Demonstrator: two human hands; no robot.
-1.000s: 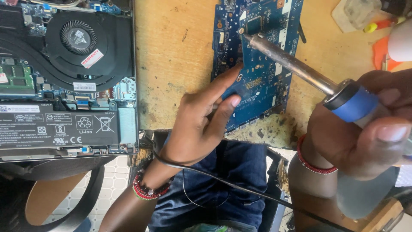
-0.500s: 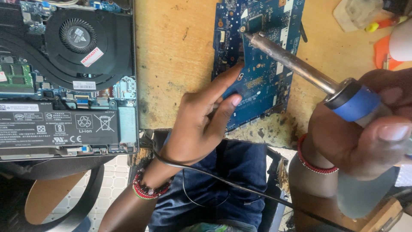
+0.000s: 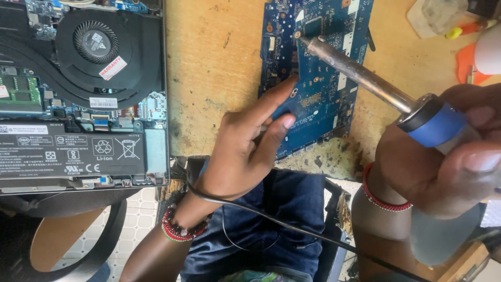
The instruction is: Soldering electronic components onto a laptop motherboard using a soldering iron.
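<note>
The right hand (image 3: 443, 162) is closed around the blue-collared handle of a soldering iron (image 3: 365, 78), gripping it firmly close to the camera; the metal shaft runs up and away from that hand, and its tip rests on or just above the upper part of a blue circuit board (image 3: 318, 68), though actual contact cannot be confirmed. The left hand (image 3: 245, 151) lies at the near left edge of the same board, fingers extended and pressed on its surface, the thumb tucked against the board's lower edge, so the hand holds the board flat rather than grasping it. The board sits on a worn wooden worktop (image 3: 219, 68), between the two hands and beyond them. Both wrists carry red beaded bracelets. A black cable (image 3: 271, 222) passes beneath the left wrist and trails toward the right forearm. Left of the left hand, well apart from it, lies an opened laptop (image 3: 78, 89) with its fan and battery exposed. Beyond the right hand, near the far edge, a yellow and orange tool (image 3: 467, 28) lies beside a pale translucent container (image 3: 438, 15).
</note>
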